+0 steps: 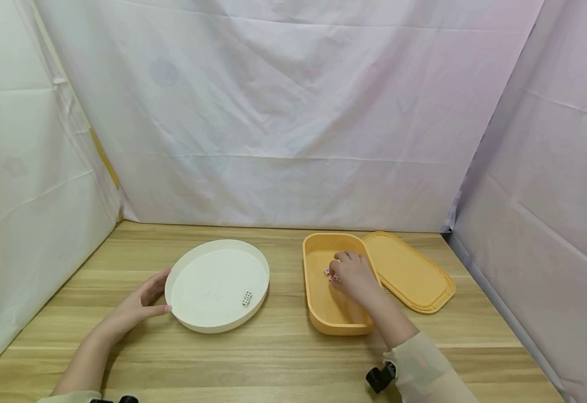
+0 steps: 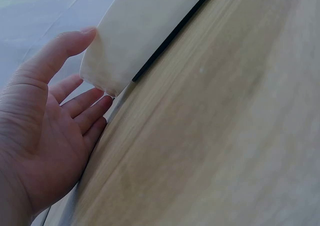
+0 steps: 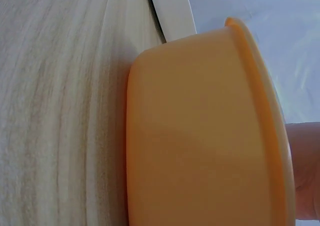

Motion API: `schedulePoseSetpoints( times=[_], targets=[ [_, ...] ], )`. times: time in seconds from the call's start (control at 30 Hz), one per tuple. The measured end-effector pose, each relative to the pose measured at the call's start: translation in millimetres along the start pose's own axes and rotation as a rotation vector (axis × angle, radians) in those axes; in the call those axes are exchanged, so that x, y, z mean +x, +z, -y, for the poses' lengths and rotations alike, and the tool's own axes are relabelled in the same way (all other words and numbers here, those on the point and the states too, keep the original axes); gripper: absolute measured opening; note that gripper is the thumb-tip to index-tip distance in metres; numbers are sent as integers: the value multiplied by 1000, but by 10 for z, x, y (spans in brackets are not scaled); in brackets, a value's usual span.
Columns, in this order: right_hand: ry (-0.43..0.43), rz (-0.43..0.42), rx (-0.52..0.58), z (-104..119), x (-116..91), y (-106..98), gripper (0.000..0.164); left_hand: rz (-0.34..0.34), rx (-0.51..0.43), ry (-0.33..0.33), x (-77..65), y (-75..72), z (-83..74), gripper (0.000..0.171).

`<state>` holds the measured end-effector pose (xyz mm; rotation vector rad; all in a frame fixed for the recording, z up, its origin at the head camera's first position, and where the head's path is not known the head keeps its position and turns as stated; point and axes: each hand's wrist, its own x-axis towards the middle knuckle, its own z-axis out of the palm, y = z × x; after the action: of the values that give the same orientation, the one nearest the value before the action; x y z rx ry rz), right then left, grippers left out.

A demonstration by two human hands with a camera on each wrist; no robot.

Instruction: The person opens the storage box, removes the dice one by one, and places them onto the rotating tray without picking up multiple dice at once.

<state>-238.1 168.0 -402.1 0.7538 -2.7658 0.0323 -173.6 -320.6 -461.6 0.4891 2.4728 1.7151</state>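
Observation:
A round white tray [image 1: 213, 280] lies on the left of the table, with two white dice [image 1: 247, 299] side by side near its right edge. Against the tray's left side rests my left hand [image 1: 139, 305]; in the left wrist view the thumb [image 2: 75, 41] touches the wall near the rim and the fingers spread below. My right hand [image 1: 356, 278] reaches inside a yellow rectangular box [image 1: 318, 305], its curled fingers around small dice [image 1: 335, 277]. Another die [image 1: 326, 272] lies just left of them. In the right wrist view the box wall hides the fingers.
A yellow lid [image 1: 411, 274] lies flat at the right of the box, one end close against it. Wood-grain tabletop [image 1: 283, 364] shows between tray and box. Pale cloth [image 1: 283, 112] hangs behind and along both sides.

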Motion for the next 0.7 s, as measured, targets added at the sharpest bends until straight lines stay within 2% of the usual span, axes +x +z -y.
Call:
schedulePoseSetpoints(
  times=[0.7],
  targets=[
    [-64,-72,12,116,59,-189,19,-3,0,-4,-3,4,8,82]
  ],
)
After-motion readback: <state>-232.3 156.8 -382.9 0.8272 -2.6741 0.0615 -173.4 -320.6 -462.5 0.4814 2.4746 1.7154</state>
